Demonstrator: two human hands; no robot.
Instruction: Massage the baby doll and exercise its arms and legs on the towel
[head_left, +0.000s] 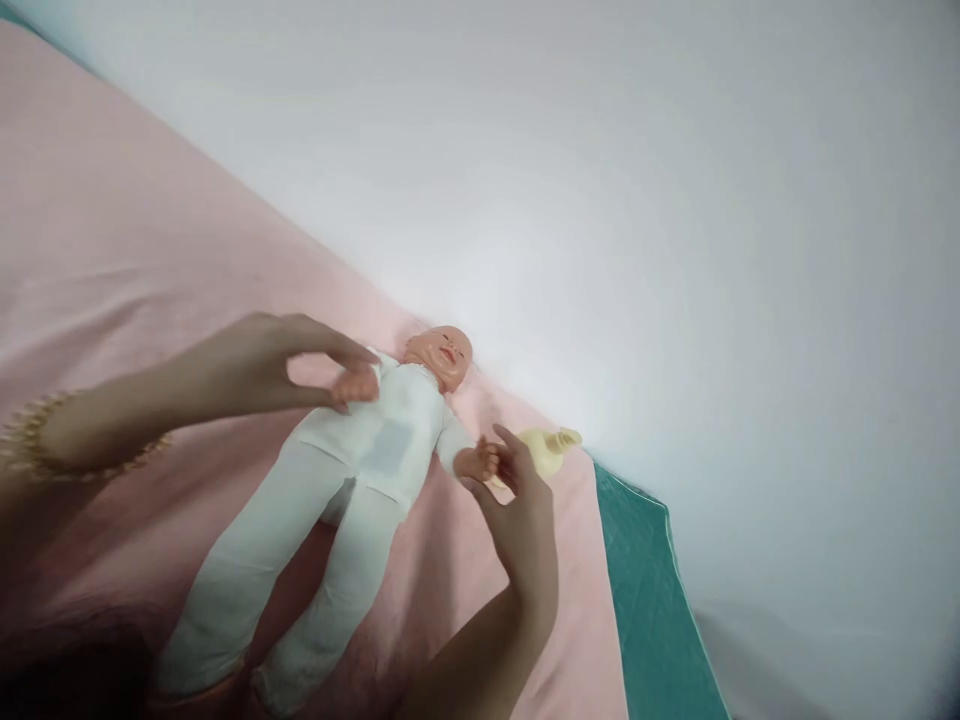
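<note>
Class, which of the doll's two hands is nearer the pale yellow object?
The doll hand at the person's right hand: it is close to the pale yellow object. The other doll hand, at the person's left hand, is across the doll's body.

no readable text, no labels, no numbers

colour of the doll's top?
White doll's top, with a grey-blue patch low on the front; seen in the head view.
</note>
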